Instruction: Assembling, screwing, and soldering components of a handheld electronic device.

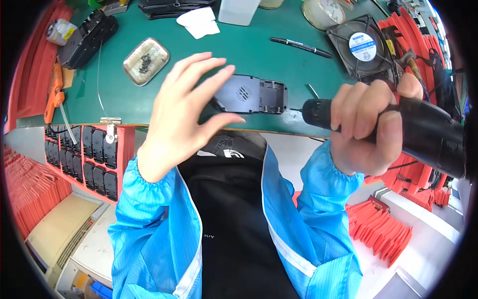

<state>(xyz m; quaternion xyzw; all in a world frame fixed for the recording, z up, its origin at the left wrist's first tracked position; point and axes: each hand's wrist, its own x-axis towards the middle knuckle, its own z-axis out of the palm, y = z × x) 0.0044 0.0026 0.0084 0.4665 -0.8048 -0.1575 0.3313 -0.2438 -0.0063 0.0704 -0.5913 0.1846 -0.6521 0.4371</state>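
Observation:
My right hand (366,117) is wrapped round a black electric screwdriver (430,132). The tool lies nearly level, its thin bit pointing left at the end of a black plastic device housing (245,93), a short gap apart. That housing rests on the green table, with a round speaker grille and an uncovered battery compartment with metal springs at its right end. Over its left end is my left hand (181,107), fingers spread and slightly blurred. Whether it touches the housing I cannot tell.
Left of the housing stands a small dish (128,67) of dark screws. A black pen (301,47) and a cooling fan (361,47) lie at the far right. An orange-handled tool (55,94) is at the left edge. Black housings fill a red rack (127,149) below.

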